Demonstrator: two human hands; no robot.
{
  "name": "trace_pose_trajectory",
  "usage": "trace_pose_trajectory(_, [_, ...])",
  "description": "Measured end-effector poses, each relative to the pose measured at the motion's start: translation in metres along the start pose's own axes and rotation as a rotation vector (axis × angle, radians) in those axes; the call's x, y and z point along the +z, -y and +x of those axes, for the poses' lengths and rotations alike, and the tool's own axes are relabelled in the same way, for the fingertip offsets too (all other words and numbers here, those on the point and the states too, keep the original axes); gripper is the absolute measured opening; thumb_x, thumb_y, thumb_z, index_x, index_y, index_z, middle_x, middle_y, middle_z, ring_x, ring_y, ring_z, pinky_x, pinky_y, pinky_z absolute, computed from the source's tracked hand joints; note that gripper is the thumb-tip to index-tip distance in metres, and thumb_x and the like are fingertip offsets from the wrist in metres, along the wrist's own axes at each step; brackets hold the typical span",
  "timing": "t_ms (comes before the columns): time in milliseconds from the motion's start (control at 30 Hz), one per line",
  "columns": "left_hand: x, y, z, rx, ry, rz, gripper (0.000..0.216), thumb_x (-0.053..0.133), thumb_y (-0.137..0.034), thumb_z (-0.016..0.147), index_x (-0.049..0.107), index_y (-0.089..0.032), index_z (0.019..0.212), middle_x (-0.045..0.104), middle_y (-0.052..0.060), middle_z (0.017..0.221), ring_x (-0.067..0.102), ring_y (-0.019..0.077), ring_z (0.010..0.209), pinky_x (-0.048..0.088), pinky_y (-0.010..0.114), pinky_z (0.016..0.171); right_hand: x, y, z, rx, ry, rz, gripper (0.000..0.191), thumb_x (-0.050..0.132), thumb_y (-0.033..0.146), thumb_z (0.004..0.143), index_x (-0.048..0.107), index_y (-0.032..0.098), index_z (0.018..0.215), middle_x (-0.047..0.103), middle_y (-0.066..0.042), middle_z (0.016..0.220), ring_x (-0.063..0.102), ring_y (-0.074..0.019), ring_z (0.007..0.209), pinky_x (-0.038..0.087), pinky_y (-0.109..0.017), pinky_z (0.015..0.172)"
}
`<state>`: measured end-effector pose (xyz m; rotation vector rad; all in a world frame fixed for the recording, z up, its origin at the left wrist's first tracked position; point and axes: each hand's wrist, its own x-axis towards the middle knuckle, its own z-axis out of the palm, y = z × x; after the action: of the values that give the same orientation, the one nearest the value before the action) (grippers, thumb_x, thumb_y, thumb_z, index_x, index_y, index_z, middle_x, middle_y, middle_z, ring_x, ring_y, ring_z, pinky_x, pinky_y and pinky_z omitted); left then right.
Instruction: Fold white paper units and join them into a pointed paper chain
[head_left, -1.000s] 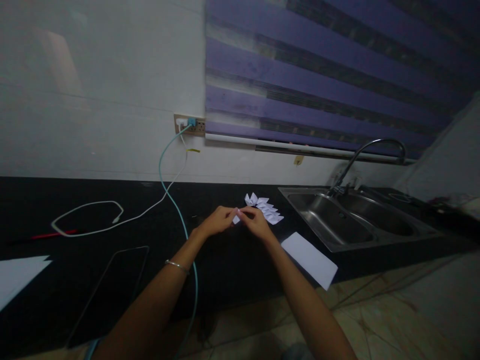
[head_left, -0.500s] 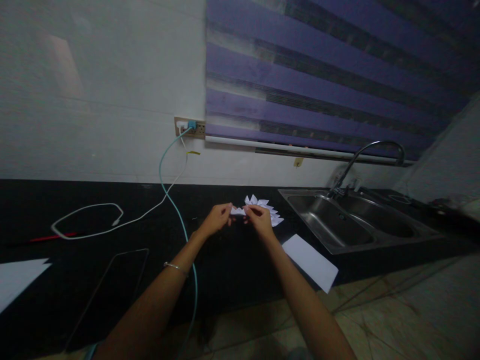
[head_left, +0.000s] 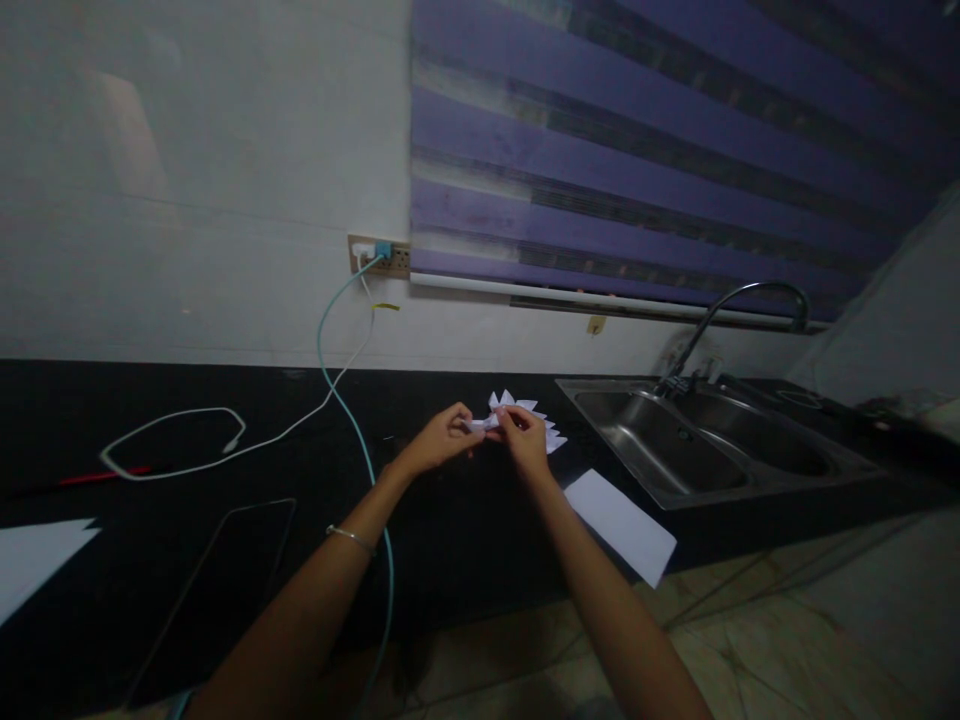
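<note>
A small folded piece of white paper (head_left: pixel 480 425) is pinched between my two hands, above the black countertop. My left hand (head_left: pixel 442 438) grips its left end with thumb and fingers. At the other end, my right hand (head_left: pixel 523 432) closes on it with thumb and forefinger. Just behind my right hand lies a group of pointed, folded white paper pieces (head_left: pixel 551 438), partly hidden by that hand. To the right of my right forearm, a plain white sheet of paper (head_left: pixel 622 525) rests near the counter's front edge.
A double steel sink (head_left: pixel 675 440) with a tall faucet (head_left: pixel 739 290) is on the right. Teal (head_left: pixel 362 440) and white (head_left: pixel 281 435) cables run from the wall outlet (head_left: pixel 379 255) across the counter. More white sheets (head_left: pixel 41 555), a red pen-like item (head_left: pixel 101 476) and a dark tablet-like slab (head_left: pixel 217 590) lie left.
The fingers of both hands have shifted on the folded paper. My left thumb now stretches further right along it, and the paper has turned slightly.
</note>
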<state>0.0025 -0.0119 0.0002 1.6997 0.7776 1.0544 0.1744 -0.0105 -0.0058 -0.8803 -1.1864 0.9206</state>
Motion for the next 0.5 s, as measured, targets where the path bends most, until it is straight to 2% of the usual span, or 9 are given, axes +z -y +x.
trace_pose_trajectory(133, [0.0000,0.0005,0.0007,-0.002,-0.070,0.060,0.029,0.064,-0.040,0.077,0.046,-0.017,0.082,0.063,0.000,0.067,0.062,0.0128,0.060,0.042,0.021,0.054,0.0017,0.0008,0.0005,0.006,-0.002,0.005,0.034,0.068,0.047,0.069,0.064,0.015,0.081,0.062,-0.004,0.078,0.062,-0.0166,0.063,0.059,-0.033,0.060])
trace_pose_trajectory(333, [-0.0061,0.0002,0.0038,0.065,-0.162,0.091,0.028,0.063,-0.040,0.076,0.046,-0.018,0.080,0.063,0.000,0.067,0.063,0.0133,0.062,0.044,0.022,0.058,0.0040,0.0020,0.0008,0.031,0.017,0.088,0.033,0.069,0.047,0.069,0.060,0.017,0.081,0.060,-0.003,0.082,0.063,-0.0157,0.066,0.059,-0.033,0.061])
trace_pose_trajectory(500, [-0.0055,0.0021,0.0040,0.081,-0.209,0.109,0.028,0.063,-0.040,0.075,0.046,-0.018,0.078,0.057,-0.003,0.067,0.058,0.0111,0.061,0.042,0.020,0.056,0.0055,0.0015,-0.0033,0.110,0.133,0.122,0.041,0.074,0.043,0.064,0.057,0.021,0.094,0.062,0.000,0.079,0.063,-0.0143,0.067,0.057,-0.029,0.062])
